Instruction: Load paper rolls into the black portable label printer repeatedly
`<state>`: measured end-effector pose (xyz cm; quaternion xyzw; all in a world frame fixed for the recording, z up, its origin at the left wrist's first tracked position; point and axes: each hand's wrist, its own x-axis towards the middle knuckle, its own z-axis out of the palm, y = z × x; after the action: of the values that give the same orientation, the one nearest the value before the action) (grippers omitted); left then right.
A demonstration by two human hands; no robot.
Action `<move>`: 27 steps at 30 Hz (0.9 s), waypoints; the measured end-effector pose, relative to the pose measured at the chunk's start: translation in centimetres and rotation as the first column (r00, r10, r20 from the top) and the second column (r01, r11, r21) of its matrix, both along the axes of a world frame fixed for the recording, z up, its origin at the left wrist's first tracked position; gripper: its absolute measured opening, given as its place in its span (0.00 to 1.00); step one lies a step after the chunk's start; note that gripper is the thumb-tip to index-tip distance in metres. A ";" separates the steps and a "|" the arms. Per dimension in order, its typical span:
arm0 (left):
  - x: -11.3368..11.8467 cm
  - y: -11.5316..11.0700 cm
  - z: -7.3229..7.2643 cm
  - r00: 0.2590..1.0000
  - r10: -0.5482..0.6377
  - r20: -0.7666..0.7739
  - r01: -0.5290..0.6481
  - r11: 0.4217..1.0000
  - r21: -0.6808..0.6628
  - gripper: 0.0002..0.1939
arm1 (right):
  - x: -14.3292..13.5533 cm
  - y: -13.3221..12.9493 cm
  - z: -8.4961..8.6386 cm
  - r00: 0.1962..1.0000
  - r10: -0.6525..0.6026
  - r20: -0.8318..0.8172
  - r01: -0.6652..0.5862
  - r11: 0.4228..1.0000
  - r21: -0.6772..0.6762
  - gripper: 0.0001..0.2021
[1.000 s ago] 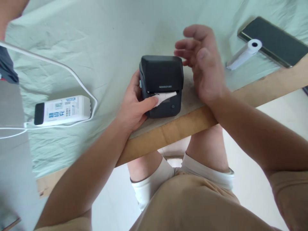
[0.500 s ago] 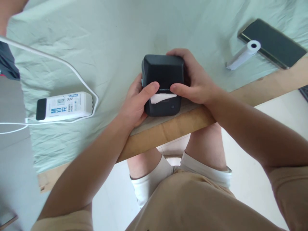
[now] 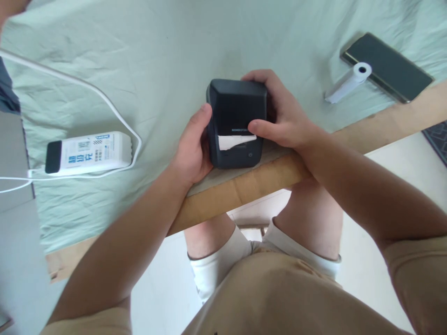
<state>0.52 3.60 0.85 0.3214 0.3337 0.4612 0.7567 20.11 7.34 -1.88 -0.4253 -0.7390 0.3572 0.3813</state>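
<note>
A black box-shaped device (image 3: 237,109) is held upright near the table's front edge, between both hands. A strip of white paper (image 3: 232,142) sticks out across its face, below small lettering. My left hand (image 3: 197,144) grips the device's left side, its thumb along the upper left edge and its other fingers hidden behind. My right hand (image 3: 277,111) wraps the right side, the thumb on the front face beside the lettering and a finger over the top right corner.
On the green cloth (image 3: 167,56) at the right, a roll of white paper (image 3: 345,84) rests against a dark phone (image 3: 393,67). At the left lies a white power bank (image 3: 94,153) with a white cable (image 3: 84,83). A person's arm (image 3: 12,7) shows at the top left.
My left thumb has moved off the front face to the device's left edge. The device has stayed in place, with my right hand still around it. The view has shifted slightly.
</note>
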 end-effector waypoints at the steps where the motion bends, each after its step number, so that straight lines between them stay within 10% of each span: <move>1: 0.0 0.1 0.0 1.000 0.027 -0.015 -0.027 0.999 -0.027 0.23 | 0.0 0.0 0.1 1.000 -0.005 0.001 0.005 1.000 -0.005 0.39; 6: 0.4 0.6 -0.4 0.980 0.186 -0.066 -0.191 0.978 -0.077 0.18 | -0.2 -0.3 0.9 0.998 -0.006 -0.061 0.005 1.000 -0.024 0.40; 27: 0.3 0.7 -0.7 0.975 0.196 -0.100 -0.202 0.978 -0.046 0.19 | -0.3 -0.7 1.5 0.995 -0.032 -0.094 0.025 0.997 -0.075 0.38</move>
<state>0.79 4.30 0.15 0.2869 0.4126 0.5094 0.6985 19.76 6.67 -0.39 -0.4321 -0.7002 0.3987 0.4051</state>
